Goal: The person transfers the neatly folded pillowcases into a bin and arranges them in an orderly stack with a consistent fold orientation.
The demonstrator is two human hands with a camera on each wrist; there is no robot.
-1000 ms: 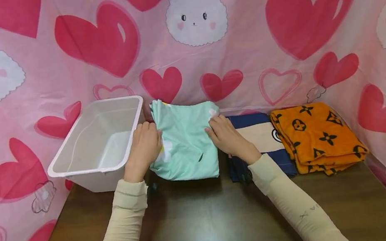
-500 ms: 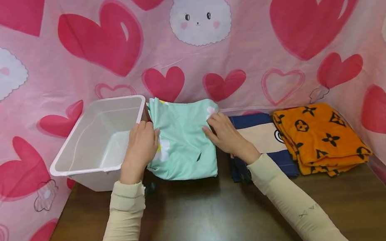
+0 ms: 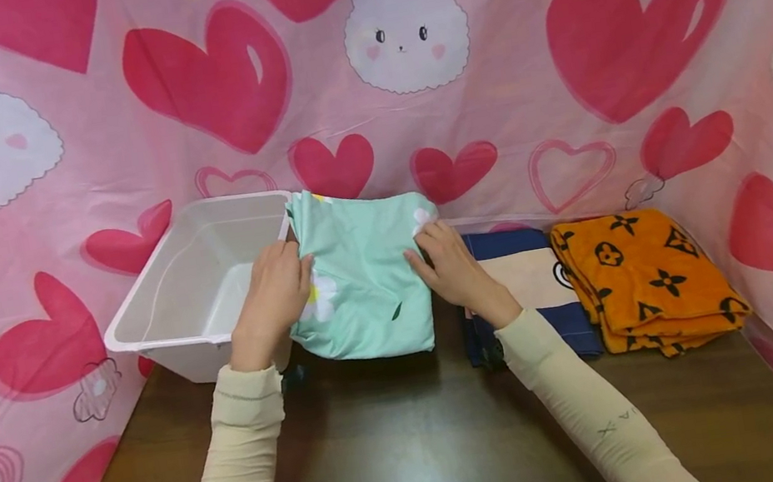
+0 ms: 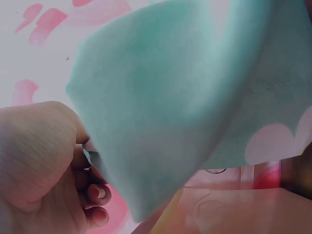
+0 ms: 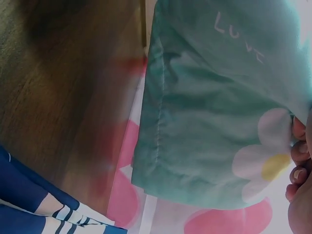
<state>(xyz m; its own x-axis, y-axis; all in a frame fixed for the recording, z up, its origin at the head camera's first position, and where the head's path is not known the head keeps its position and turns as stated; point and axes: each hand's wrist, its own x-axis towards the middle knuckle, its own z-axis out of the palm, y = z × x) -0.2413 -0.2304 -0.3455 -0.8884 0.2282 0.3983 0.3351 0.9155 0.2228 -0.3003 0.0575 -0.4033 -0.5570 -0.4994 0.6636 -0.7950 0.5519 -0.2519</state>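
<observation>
A mint-green folded cloth [image 3: 362, 278] with white daisies hangs between my two hands above the table in the head view. My left hand [image 3: 274, 288] pinches its left edge, right beside the tub's rim. On the opposite edge, my right hand [image 3: 453, 264] grips the cloth between thumb and curled fingers. From the left wrist, a pointed corner of the green cloth [image 4: 146, 112] droops past the left hand [image 4: 44, 165]. The right wrist view shows its stitched hem, a daisy and pale lettering on the cloth [image 5: 204, 126], with the right fingertips [image 5: 298, 174] at its edge.
An off-white plastic tub [image 3: 184, 353] stands at the left, against the pink heart-patterned backdrop [image 3: 484, 91]. To the right lie a folded navy and cream cloth [image 3: 530, 281] and a folded orange cloth [image 3: 650, 275] with black motifs. All rest on a dark wooden table [image 3: 418, 438].
Both hands keep hold of the green cloth. The left hand and the cloth's left side have shifted slightly left, toward the tub, and the cloth is spread a little wider.
</observation>
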